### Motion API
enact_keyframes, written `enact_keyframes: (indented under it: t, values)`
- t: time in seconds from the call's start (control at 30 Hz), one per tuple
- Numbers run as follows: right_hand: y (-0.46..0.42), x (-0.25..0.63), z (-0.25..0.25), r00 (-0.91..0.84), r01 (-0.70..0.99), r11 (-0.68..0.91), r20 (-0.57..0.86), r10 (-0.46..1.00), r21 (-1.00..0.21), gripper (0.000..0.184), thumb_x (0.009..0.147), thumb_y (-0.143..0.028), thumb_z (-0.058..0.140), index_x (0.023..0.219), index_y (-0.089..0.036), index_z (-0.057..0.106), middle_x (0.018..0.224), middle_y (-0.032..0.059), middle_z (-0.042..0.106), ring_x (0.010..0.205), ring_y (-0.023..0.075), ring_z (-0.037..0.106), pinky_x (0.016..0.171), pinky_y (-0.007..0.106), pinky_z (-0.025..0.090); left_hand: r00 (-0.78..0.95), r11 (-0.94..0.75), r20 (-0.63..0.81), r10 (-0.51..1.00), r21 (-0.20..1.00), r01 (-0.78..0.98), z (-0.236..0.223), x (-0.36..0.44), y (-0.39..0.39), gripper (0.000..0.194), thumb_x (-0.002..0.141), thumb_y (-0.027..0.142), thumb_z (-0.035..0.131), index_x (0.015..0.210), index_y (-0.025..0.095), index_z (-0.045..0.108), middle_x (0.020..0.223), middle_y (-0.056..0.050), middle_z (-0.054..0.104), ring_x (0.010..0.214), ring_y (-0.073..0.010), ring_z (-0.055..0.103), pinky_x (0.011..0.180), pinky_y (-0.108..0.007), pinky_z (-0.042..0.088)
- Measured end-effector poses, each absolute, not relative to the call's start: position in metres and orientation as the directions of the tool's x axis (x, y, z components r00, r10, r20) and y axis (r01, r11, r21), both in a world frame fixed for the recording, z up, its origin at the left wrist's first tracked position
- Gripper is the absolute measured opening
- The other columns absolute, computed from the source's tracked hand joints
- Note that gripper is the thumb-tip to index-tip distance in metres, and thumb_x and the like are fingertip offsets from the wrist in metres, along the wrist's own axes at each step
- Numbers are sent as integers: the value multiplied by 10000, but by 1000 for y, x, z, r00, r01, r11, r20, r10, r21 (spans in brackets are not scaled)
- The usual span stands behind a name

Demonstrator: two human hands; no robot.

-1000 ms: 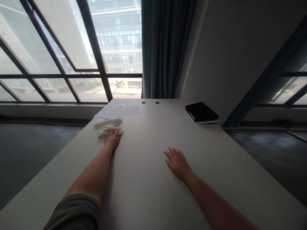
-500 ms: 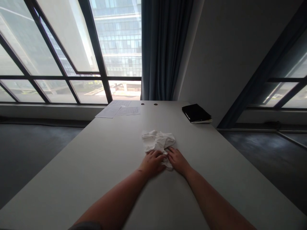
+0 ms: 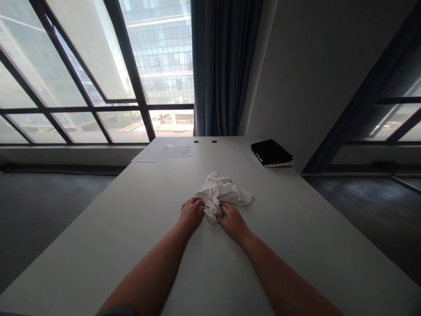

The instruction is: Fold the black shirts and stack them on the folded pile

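Note:
A crumpled white cloth [image 3: 219,191] lies bunched on the white table [image 3: 148,224], with one corner spread out to the right. My left hand [image 3: 191,212] is at its left edge, fingers curled over the fabric there. On the near right side of the cloth, my right hand [image 3: 233,220] pinches a fold between thumb and fingers. Both hands rest low, close to the tabletop. The fingertips are partly hidden in the folds.
Sheets of paper [image 3: 161,150] lie at the table's far left corner. A black folder [image 3: 271,152] with papers in it lies near the far right edge. Two round holes pierce the far end. Beyond stand a window and a dark blue curtain [image 3: 223,70].
My left hand has moved left, away from the right hand. The cloth has changed shape, its right corner now reaching farther out. My right hand has shifted slightly left.

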State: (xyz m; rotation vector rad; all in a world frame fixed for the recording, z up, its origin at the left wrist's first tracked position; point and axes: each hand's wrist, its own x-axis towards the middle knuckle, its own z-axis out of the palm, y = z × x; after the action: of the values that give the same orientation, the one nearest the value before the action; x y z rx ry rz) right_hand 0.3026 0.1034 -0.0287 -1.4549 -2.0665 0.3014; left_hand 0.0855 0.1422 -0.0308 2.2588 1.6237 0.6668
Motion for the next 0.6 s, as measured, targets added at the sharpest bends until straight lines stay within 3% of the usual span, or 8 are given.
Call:
enact_keyframes:
  t: [0.17, 0.3, 0.37, 0.43, 0.5, 0.6]
  values:
    - [101, 317, -23, -180, 607, 371, 333, 926, -703, 153, 896, -291, 615, 997, -207, 692, 912, 54, 723, 841, 229, 658, 809, 335, 527, 375, -468, 291, 880, 665, 582, -29, 91, 144, 156, 952, 262, 517, 995, 250, 667, 1165, -70, 711, 1127, -227, 639, 1024, -376, 471]
    - [100, 320, -23, -63, 466, 315, 324, 944, -827, 464, 918, -345, 584, 1365, -218, 569, 866, 12, 693, 735, 194, 631, 756, 314, 544, 349, -442, 317, 882, 814, 376, -29, 98, 141, 167, 1007, 309, 441, 1013, 231, 588, 1173, -86, 711, 1095, -212, 648, 1003, -371, 483]
    - [102, 322, -25, -53, 407, 305, 311, 949, -861, 598, 934, -354, 560, 1505, -228, 438, 956, 26, 711, 783, 195, 661, 797, 325, 562, 295, -400, 313, 903, 863, 308, -30, 100, 139, 184, 1027, 340, 418, 1046, 233, 566, 1151, -80, 716, 1073, -204, 652, 992, -365, 483]
    - [105, 322, -28, -90, 391, 319, 309, 947, -863, 625, 934, -343, 550, 1537, -246, 415, 1148, 66, 714, 944, 212, 695, 905, 356, 564, 205, -352, 303, 931, 893, 281, -32, 101, 140, 178, 1026, 369, 419, 1032, 237, 539, 1063, -60, 714, 1011, -197, 651, 956, -352, 488]
    - [107, 322, -30, -151, 452, 362, 330, 932, -815, 577, 909, -309, 563, 1481, -256, 512, 1298, 94, 674, 1141, 244, 662, 1042, 404, 516, 107, -304, 286, 952, 916, 262, -35, 101, 143, 171, 1010, 397, 430, 983, 244, 501, 954, -29, 685, 925, -184, 636, 902, -329, 494]
    - [110, 324, -35, -177, 601, 417, 396, 901, -682, 476, 878, -257, 573, 1347, -239, 653, 1366, 120, 628, 1297, 279, 571, 1162, 456, 420, -3, -238, 244, 970, 946, 218, -40, 99, 148, 206, 988, 446, 427, 951, 248, 469, 854, 8, 621, 822, -163, 602, 822, -294, 497]
